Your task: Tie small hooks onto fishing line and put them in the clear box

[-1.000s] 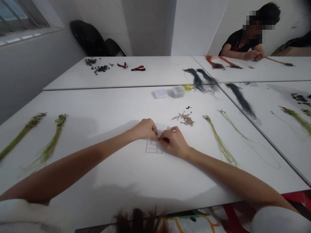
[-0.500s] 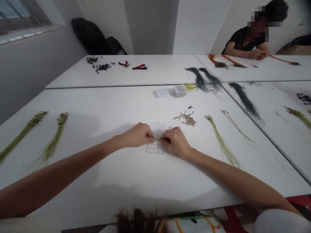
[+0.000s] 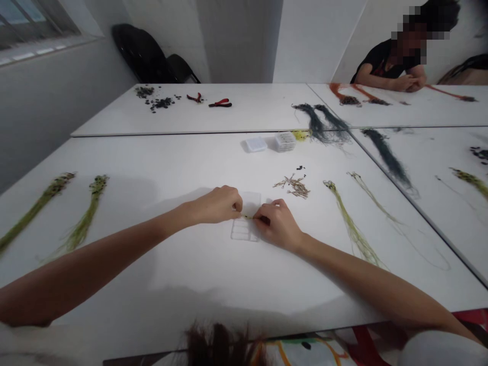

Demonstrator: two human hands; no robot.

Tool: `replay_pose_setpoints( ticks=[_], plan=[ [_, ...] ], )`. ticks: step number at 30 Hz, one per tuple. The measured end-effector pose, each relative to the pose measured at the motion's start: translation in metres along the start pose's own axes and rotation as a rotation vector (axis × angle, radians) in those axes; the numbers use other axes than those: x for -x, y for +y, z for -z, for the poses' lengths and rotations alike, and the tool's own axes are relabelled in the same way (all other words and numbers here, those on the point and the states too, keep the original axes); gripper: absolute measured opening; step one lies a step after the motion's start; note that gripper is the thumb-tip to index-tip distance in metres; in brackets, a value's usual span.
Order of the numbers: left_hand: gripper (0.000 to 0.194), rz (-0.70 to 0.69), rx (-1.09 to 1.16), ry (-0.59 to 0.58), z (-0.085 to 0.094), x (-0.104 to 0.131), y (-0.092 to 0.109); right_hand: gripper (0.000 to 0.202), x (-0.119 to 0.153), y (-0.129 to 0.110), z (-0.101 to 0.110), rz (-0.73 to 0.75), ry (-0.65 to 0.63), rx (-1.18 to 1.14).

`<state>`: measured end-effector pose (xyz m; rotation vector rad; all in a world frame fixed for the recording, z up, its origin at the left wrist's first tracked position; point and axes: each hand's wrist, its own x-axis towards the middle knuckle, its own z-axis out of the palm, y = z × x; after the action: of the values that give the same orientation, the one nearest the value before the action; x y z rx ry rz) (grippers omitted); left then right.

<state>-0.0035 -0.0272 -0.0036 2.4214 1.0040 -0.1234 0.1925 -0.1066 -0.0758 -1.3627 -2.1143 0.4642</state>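
My left hand (image 3: 221, 204) is closed, its thumb and finger pinching one end of a short, thin yellow-green strand (image 3: 247, 217) with a dark spot on it. Pinched at the other end is the same strand, in my right hand (image 3: 280, 226), whose fingers curl inward. A small gap separates the two hands. Under them lies a clear plastic compartment box (image 3: 241, 236) with its lid open, partly covered by my right hand. Beyond my right hand is a loose heap of thin tan wire-like pieces (image 3: 297, 187), with a few tiny black bits (image 3: 300, 168) behind it.
Yellow-green strand bundles (image 3: 82, 223) lie left, others (image 3: 345, 216) right. White plastic boxes (image 3: 285, 142) stand farther back near dark strand bundles (image 3: 314, 122). Red-handled pliers (image 3: 221, 103) and black pieces (image 3: 163, 103) are on the far table. A person (image 3: 396, 76) sits at the far right.
My left hand has lifted slightly and drawn a little away from my right, showing more of the strand between them. The right hand keeps its pinch. The view has shifted slightly.
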Motion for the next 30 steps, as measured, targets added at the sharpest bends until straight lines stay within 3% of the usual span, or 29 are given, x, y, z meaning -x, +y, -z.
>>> replay_pose_setpoints(
  ticks=[5, 9, 12, 18, 30],
  plan=[
    [0.024, -0.007, 0.098, 0.096, 0.001, 0.010, -0.002, 0.016, 0.000, 0.000, 0.000, 0.003, 0.002, 0.004],
    [0.026, -0.156, 0.062, 0.173, -0.020, 0.018, -0.001, 0.014, 0.000, 0.000, 0.000, 0.002, 0.010, 0.011],
    [0.026, -0.265, -0.107, 0.223, -0.038, 0.024, -0.002, 0.016, 0.000, 0.001, -0.002, -0.002, 0.017, 0.008],
    [0.031, -0.323, -0.270, 0.339, -0.059, 0.031, -0.001, 0.015, -0.001, 0.000, -0.002, 0.008, 0.014, 0.022],
    [0.025, -0.395, -0.185, 0.414, -0.058, 0.030, -0.004, 0.017, 0.001, -0.001, -0.003, 0.006, 0.022, 0.041]
  ],
)
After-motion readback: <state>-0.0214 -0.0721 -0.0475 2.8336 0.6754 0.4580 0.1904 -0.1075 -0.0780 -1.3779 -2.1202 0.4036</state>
